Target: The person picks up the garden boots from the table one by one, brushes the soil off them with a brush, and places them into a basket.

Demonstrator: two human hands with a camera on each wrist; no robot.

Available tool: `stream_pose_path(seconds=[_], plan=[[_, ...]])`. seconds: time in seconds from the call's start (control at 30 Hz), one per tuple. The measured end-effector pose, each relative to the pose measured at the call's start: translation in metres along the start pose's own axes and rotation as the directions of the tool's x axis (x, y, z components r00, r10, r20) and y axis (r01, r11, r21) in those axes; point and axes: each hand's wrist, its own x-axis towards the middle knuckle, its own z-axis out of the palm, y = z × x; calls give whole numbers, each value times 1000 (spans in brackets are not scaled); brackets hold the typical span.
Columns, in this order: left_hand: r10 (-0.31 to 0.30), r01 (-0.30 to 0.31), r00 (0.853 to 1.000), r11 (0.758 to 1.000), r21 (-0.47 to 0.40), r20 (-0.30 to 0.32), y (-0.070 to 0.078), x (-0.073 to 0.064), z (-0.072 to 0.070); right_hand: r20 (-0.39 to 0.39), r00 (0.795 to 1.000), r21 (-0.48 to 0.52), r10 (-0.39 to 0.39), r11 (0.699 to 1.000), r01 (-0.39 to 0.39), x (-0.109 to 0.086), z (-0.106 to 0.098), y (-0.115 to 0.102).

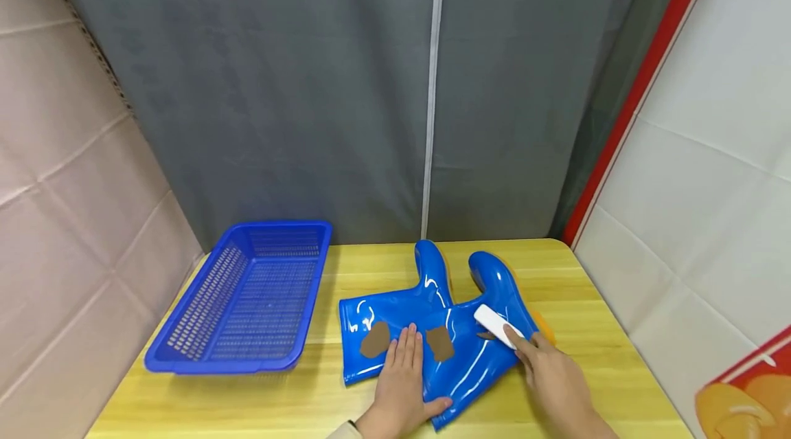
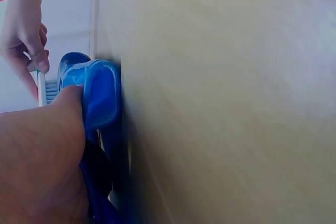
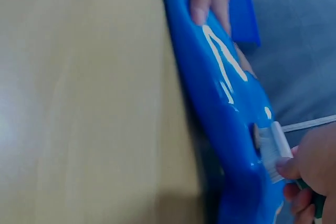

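Note:
Two shiny blue rain boots lie on their sides, the nearer boot (image 1: pixel 469 370) partly over the farther boot (image 1: pixel 395 308). Brown patches (image 1: pixel 440 343) mark both shafts. My left hand (image 1: pixel 402 384) rests on the boots with its fingers straight and its thumb on the nearer one. In my right hand (image 1: pixel 553 377) is a white-backed scrub brush (image 1: pixel 494 322), gripped by its handle. The right wrist view shows the brush's pale bristles (image 3: pixel 270 153) against the nearer boot, beside a brown spot (image 3: pixel 256 136). From the left wrist view, the boot's opening (image 2: pixel 102 98) faces the camera.
To the left stands a blue perforated plastic basket (image 1: pixel 266 308) on the wooden table (image 1: pixel 587 329). A grey curtain (image 1: pixel 309 95) hangs behind the table. A pale wall covering (image 1: pixel 80 185) rises at the left, a white one (image 1: pixel 698 171) with red trim at the right.

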Motion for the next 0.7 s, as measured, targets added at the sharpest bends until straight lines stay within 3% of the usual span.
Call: stream_pose_path(seconds=[0.1,0.3,0.4,0.6,0.7], plan=[[5,-5,1000,1000,-1,-9,-1,0,0,21,1000,9,10,1000,-10,-2,-6,2],[-10,10,1000,1000,16,4,-4,-3,0,188,981,25,40,999,-46,-19,-10,-1],[-15,15,1000,1000,11,2,-5,-3,-1,202,979,27,34,999,-40,-21,-7,-6],[-4,4,1000,1000,-1,-1,-2,-2,-1,113,993,4,-13,1000,13,-16,2,-6],[-4,4,1000,1000,21,-1,-1,0,-3,11,999,20,-34,999,34,-12,8,2]])
